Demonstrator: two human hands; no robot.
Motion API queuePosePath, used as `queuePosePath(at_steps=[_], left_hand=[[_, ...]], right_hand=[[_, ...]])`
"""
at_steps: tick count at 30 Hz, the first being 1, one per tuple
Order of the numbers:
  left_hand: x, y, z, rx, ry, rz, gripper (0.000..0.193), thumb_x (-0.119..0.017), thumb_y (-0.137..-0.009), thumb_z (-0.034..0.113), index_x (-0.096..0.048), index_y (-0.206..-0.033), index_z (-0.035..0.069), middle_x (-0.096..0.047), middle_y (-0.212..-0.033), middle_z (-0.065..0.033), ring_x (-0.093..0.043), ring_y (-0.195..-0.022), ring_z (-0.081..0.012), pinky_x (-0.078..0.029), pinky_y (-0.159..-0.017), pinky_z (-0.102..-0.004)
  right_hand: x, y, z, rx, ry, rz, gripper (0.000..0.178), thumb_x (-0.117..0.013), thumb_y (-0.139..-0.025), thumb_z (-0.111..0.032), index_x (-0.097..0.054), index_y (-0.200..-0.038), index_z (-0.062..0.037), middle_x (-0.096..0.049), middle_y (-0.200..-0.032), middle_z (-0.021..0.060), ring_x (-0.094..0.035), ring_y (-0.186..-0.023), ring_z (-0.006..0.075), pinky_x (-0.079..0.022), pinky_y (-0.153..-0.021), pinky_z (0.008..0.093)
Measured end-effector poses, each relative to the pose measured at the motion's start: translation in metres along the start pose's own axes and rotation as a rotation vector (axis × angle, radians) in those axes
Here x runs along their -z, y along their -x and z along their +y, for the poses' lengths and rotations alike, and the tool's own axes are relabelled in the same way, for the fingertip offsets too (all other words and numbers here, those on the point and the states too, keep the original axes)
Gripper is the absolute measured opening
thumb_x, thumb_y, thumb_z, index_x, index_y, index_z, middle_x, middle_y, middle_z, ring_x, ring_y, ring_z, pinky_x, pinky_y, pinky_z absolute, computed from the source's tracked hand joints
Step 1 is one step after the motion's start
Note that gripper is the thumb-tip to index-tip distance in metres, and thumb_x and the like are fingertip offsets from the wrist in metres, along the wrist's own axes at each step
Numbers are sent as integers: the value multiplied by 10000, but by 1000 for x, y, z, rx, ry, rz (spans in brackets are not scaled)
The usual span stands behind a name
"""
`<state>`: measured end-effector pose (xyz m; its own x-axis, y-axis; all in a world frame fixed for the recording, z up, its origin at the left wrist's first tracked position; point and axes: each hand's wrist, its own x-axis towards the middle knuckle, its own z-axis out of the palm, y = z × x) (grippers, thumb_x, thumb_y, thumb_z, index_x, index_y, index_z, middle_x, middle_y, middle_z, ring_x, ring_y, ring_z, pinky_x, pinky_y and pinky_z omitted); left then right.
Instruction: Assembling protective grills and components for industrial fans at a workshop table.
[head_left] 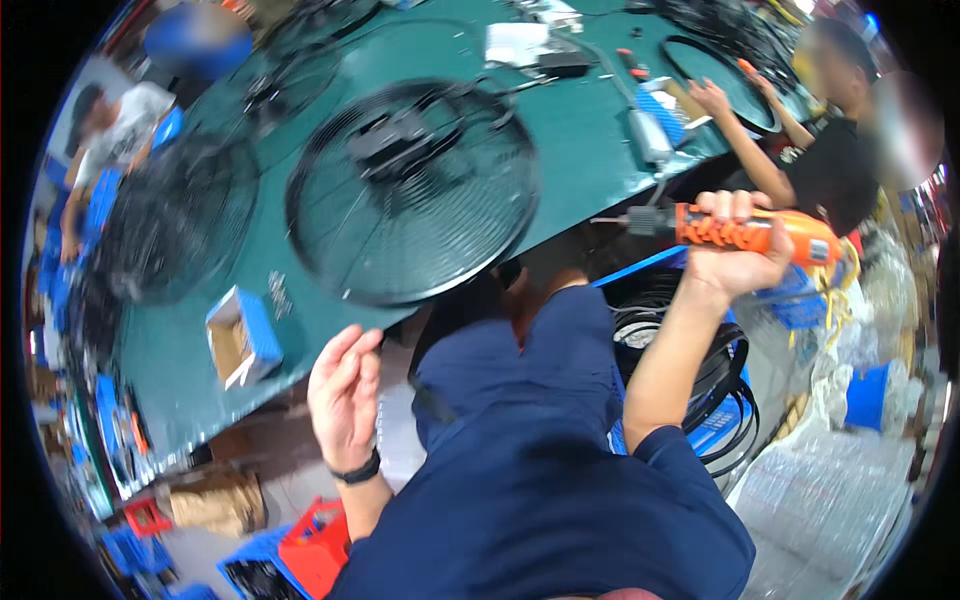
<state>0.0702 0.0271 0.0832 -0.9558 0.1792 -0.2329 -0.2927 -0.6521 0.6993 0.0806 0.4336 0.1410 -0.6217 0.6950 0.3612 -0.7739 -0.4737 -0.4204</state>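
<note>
My right hand (737, 250) is wrapped round an orange electric screwdriver (808, 238), raised to the right of my body; its dark chuck and thin bit point left. My left hand (345, 395), with a dark band at the wrist, is held off the table's near edge, fingers stretched out and nothing visible in them. Beyond it, a round black wire fan guard (480, 215) lies on the green table (570, 190). A black motor housing (395, 145) sits on the guard, slightly blurred. Left of the guard stands an open blue-and-white carton (262, 335), beside a few small metal pieces (279, 295).
More fan guards (180, 215) lie at the left. Co-workers sit at the far left and right; one handles a black ring (690, 45). A blue crate (735, 430) of black hoops stands by my right arm. A red bin (318, 555) is at lower left.
</note>
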Motion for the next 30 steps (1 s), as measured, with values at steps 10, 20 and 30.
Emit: queuePosePath(at_steps=[10,20,30], left_hand=[[29,25,-22,138,200,-97,248,-479,-965,177,-571,-1060,-33,-657,-845,-166,-466,-486,-91,-348,-388,-176],[42,13,-32,151,84,-80,241,-482,-928,70,-538,-1126,-54,-638,-985,-205,-582,-674,-173,-469,-558,-251],[54,-20,-21,128,74,-80,236,-521,-906,72,-551,-1101,-57,-643,-911,-178,-577,-640,-157,-452,-523,-235]], right_hand=[[-34,57,0,-13,146,-227,313,-532,-765,-294,-587,-929,-33,-521,-697,65,-496,-615,203,-383,-633,364],[-66,77,32,33,243,-375,303,-511,-786,-221,-540,-1015,-25,-510,-717,100,-517,-614,240,-443,-638,418],[-85,68,81,-78,323,-466,296,-537,-741,-179,-483,-975,-6,-516,-726,122,-531,-606,254,-455,-642,416]])
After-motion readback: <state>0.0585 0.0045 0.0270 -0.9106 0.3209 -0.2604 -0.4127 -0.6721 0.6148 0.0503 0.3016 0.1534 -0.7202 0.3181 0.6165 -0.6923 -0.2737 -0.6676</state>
